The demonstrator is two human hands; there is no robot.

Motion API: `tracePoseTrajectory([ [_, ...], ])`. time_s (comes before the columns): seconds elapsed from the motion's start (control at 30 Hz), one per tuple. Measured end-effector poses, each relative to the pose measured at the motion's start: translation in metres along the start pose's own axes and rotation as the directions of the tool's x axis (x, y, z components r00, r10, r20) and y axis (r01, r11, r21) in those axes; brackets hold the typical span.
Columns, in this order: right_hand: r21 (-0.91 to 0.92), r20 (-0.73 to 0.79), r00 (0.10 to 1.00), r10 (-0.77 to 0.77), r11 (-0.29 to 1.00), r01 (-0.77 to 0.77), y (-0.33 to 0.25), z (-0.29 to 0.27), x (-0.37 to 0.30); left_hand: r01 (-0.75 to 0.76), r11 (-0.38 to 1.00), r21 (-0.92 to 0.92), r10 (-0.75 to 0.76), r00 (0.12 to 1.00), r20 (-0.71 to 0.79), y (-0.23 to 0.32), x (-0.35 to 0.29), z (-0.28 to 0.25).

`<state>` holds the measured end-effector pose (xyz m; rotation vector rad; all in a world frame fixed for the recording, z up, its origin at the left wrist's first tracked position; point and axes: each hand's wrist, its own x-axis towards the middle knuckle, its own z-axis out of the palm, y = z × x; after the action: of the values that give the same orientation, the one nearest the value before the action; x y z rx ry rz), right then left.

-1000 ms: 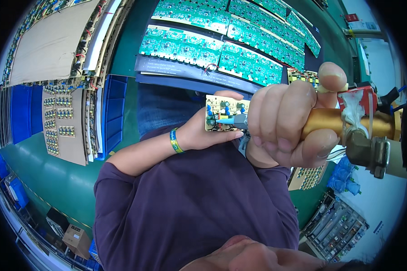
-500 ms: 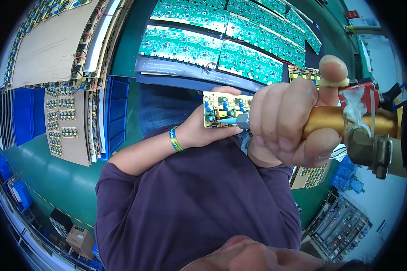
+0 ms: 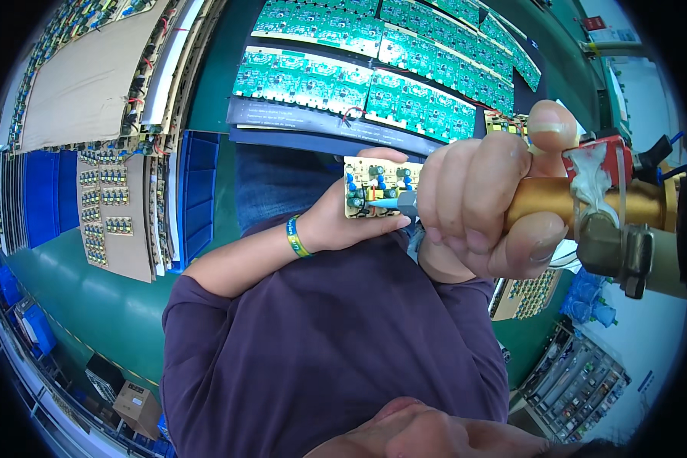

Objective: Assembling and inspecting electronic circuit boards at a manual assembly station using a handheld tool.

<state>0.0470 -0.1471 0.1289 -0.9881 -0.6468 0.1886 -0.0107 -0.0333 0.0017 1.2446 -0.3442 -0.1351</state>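
Observation:
My left hand [image 3: 340,210] is closed round a small tan circuit board [image 3: 380,182], gripping it by its upper and lower edges. Blue, green and yellow components and a dark wire stand on the board. My right hand [image 3: 477,202] wraps round the gold barrel of a glue-dispenser-like gun [image 3: 546,204], which has a red part on top and a metal hose fitting. The gun's pale blue tapered nozzle [image 3: 389,204] reaches over the board, its tip close beside the dark wire. Whether the tip touches anything I cannot tell. My right fingers hide the board's right end.
Ahead, several rows of green circuit boards [image 3: 305,80] lie on a dark sheet at the bench's edge. At left are stacked cardboard sheets [image 3: 84,91] carrying boards, with blue bins [image 3: 199,195] below. A grey hose [image 3: 668,267] joins the gun at right.
My right hand and the gun have shifted slightly left. The nozzle tip has moved a little along the board, while my left hand keeps its hold almost in place.

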Motion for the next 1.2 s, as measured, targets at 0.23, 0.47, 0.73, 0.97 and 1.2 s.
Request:
tracePoseTrajectory([
  [0.23,0.078,0.049,0.997,-0.062,0.995,0.058,0.001,0.006,0.006,0.067,0.996,-0.063,-0.066,0.997,0.027,0.007,-0.005,-0.008],
  [0.47,0.215,0.005,0.989,-0.149,0.966,0.145,-0.022,-0.014,-0.005,0.123,0.992,0.032,-0.127,0.955,0.268,0.076,-0.048,-0.058],
  [0.73,0.236,0.059,0.97,-0.235,0.948,0.215,-0.024,-0.045,-0.011,-0.145,0.986,0.082,0.167,0.87,-0.465,0.221,-0.123,-0.184],
  [0.97,0.118,0.044,0.974,-0.221,0.969,0.215,-0.02,-0.062,-0.007,0.115,0.969,0.22,0.118,0.566,-0.816,0.271,-0.115,-0.338],
  [1.2,0.022,-0.103,0.973,-0.209,0.977,0.212,-0.021,-0.069,-0.004,0.838,0.086,0.539,0.259,0.503,-0.824,0.294,-0.071,-0.382],
])
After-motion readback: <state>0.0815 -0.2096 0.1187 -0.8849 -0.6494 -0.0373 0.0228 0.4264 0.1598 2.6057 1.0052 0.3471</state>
